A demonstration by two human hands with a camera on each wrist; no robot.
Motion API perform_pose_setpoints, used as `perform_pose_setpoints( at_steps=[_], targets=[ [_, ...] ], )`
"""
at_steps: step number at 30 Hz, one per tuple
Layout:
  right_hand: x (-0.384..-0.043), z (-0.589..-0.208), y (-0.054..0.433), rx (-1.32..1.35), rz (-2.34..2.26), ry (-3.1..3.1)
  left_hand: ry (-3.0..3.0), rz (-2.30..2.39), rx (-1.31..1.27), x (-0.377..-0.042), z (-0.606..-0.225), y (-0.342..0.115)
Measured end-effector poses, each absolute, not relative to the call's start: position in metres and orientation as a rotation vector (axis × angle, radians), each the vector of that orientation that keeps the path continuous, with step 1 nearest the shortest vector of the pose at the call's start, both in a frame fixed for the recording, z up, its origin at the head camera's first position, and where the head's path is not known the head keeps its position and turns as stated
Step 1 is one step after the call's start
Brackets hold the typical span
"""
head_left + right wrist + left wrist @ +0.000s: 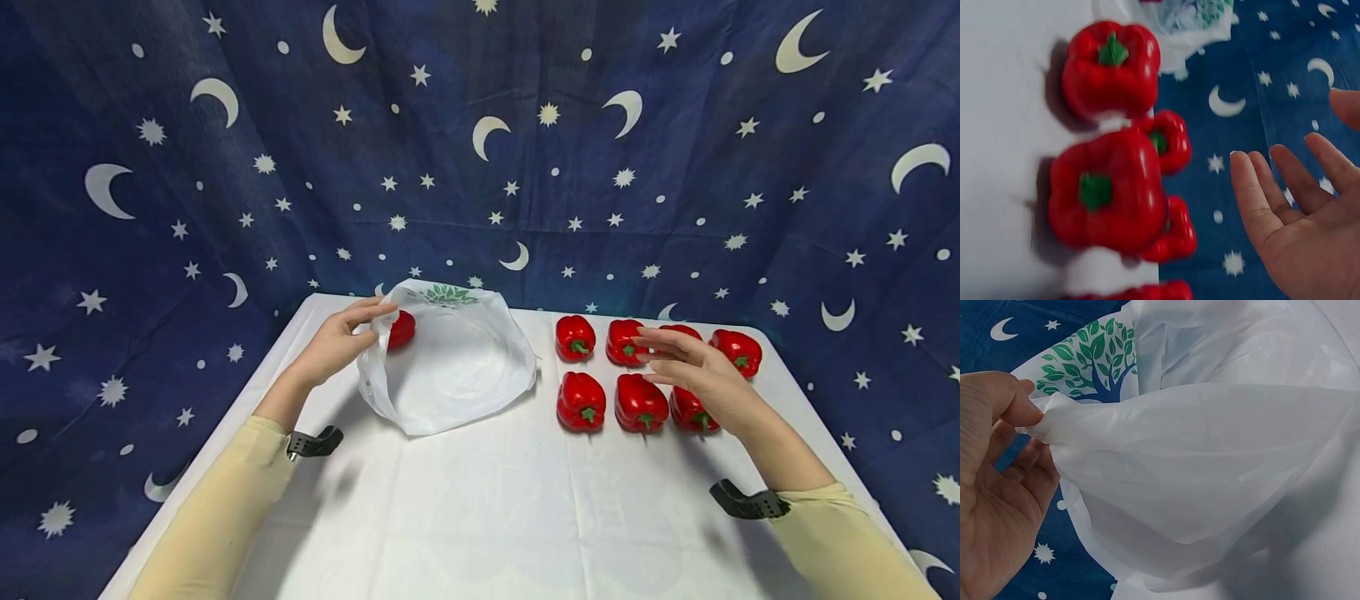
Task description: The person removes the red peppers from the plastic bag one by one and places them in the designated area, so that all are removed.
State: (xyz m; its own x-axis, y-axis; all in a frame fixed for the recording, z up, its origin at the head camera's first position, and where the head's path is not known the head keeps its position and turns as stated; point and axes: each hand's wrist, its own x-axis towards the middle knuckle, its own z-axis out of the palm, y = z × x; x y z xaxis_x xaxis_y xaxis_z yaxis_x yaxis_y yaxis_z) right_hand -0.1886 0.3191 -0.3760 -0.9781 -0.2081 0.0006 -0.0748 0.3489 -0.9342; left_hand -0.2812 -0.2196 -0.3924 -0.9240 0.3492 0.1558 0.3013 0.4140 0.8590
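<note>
A white plastic bag point(465, 367) with a green and blue tree print point(1094, 365) lies with its mouth spread wide. My left hand point(341, 340) pinches the bag's rim at its left side between thumb and fingers. Just inside that rim, a red bell pepper point(402, 330) shows in part. My right hand point(693, 371) hovers over the right-hand bell peppers with its fingers apart and nothing in them. Nearest below it are a front-row pepper point(692, 412) and a back-row pepper point(624, 342), both partly hidden by the hand in the head view.
More red bell peppers with green stems stand in two rows on the white-covered table point(480, 508), among them a front-left pepper point(581, 402), a back-left pepper point(575, 337) and a far-right pepper point(737, 352). A dark blue star-and-moon curtain point(450, 167) hangs behind the table.
</note>
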Motion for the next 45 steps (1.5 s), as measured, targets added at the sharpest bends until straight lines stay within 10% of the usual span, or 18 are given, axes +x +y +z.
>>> perform_pose_setpoints(
  at_steps=[45],
  targets=[
    [-0.287, -0.428, 0.056, -0.587, -1.710, 2.204, 2.626, 1.544, 0.601, -0.254, -0.362, -0.208]
  ],
)
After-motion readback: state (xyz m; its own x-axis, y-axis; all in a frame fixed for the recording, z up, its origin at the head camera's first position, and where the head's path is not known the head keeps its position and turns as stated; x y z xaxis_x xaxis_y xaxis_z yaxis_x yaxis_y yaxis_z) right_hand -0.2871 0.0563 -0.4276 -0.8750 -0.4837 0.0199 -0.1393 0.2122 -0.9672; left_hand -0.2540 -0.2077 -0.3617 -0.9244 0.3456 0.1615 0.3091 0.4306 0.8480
